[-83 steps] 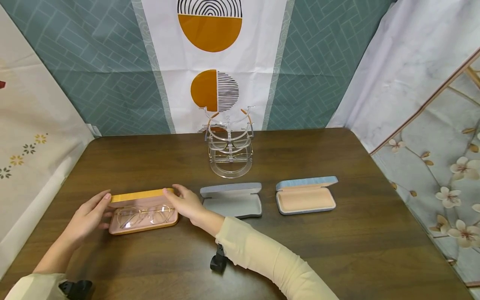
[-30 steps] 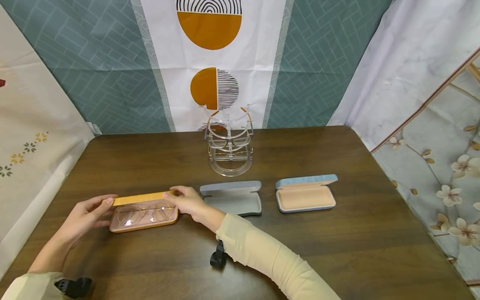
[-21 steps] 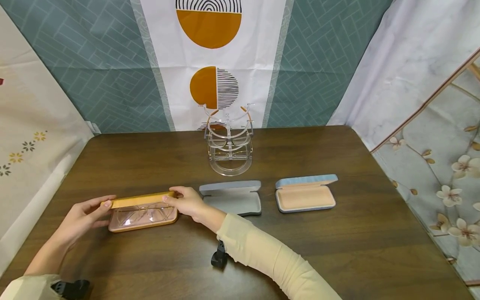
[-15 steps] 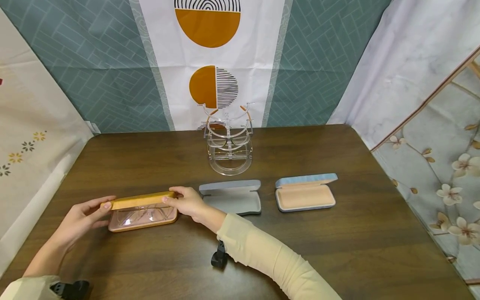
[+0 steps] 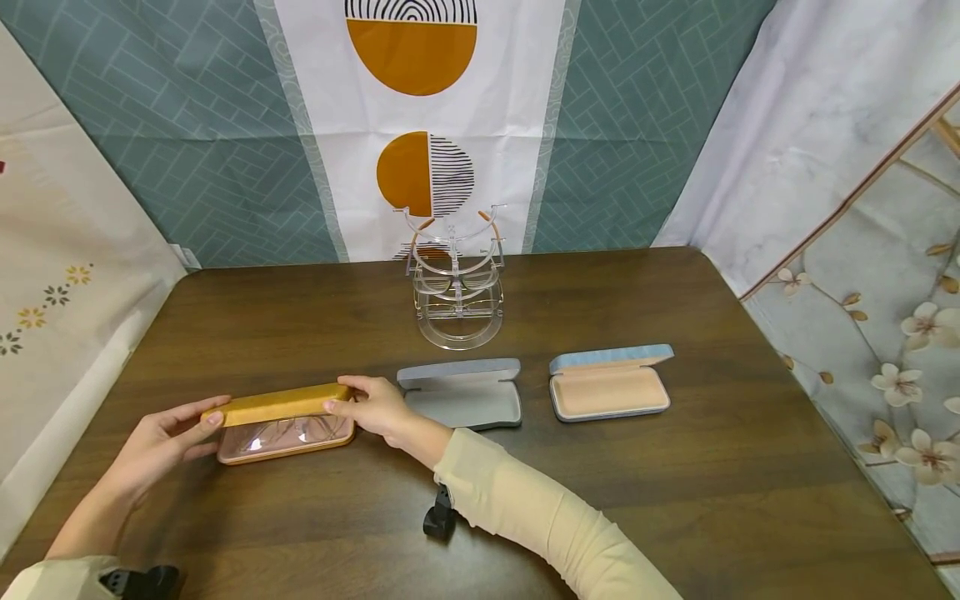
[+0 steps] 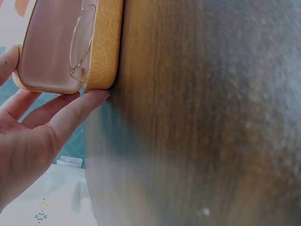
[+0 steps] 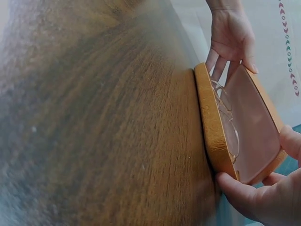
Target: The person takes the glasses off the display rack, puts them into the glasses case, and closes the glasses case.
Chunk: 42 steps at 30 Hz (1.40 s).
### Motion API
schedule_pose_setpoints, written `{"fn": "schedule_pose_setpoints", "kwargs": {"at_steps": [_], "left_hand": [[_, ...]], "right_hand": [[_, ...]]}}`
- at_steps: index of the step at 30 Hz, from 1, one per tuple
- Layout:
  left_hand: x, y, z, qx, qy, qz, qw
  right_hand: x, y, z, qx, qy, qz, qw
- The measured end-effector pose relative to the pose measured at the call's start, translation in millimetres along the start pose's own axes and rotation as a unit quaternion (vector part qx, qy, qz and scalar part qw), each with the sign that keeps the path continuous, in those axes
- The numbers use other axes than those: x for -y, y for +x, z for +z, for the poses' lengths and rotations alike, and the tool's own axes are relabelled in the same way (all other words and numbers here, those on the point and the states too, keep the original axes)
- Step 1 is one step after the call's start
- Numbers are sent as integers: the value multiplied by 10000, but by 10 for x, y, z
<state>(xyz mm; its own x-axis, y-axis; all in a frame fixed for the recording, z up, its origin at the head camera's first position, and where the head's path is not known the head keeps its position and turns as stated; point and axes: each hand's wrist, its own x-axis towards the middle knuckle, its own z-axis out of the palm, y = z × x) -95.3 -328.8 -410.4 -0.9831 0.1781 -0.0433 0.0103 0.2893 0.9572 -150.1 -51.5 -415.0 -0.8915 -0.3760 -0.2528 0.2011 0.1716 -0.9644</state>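
A yellow eyeglass case (image 5: 281, 403) with a pink lining stands on the table at the left, its lid tilted partway down. Inside lies a pair of thin gold-rimmed glasses (image 7: 230, 134), mostly hidden by the lid in the head view. My left hand (image 5: 161, 437) holds the case's left end, thumb on the lid and fingers against the end of the base. At the other end, my right hand (image 5: 375, 408) grips the case the same way, thumb on the lid. To the right sit an open grey case (image 5: 465, 404) and an open light-blue case (image 5: 611, 392), nothing in either.
A clear tiered display stand (image 5: 459, 333) bearing several glasses is at the back middle of the wooden table (image 5: 600, 508). Patterned cloths (image 5: 232, 150) hang behind and at both sides. The grey case is close beside my right hand.
The yellow lid has swung forward and down from nearly upright, covering more of the glasses. Both hands have moved with it, thumbs still on the lid; the grey and blue cases stay put.
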Motion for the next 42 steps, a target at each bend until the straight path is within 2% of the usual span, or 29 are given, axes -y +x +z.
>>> {"fn": "schedule_pose_setpoints", "kwargs": {"at_steps": [10,24,30,37,42], "left_hand": [[3,-23,2,78,-91,25,9999],[-2,-31,0,110,-323,-129,9993],[2,-31,9,116,-374,-130,9991],[8,-41,9,72,-186,-156,9997],[24,-48,2,85,-292,-167,9994]], "right_hand": [[-24,-5,-6,32,133,-25,9999],[-30,25,-12,14,245,-24,9997],[-43,22,-16,-61,131,90,9999],[-58,15,-14,-41,-63,116,9999],[-53,6,-13,-36,-85,108,9999]]}}
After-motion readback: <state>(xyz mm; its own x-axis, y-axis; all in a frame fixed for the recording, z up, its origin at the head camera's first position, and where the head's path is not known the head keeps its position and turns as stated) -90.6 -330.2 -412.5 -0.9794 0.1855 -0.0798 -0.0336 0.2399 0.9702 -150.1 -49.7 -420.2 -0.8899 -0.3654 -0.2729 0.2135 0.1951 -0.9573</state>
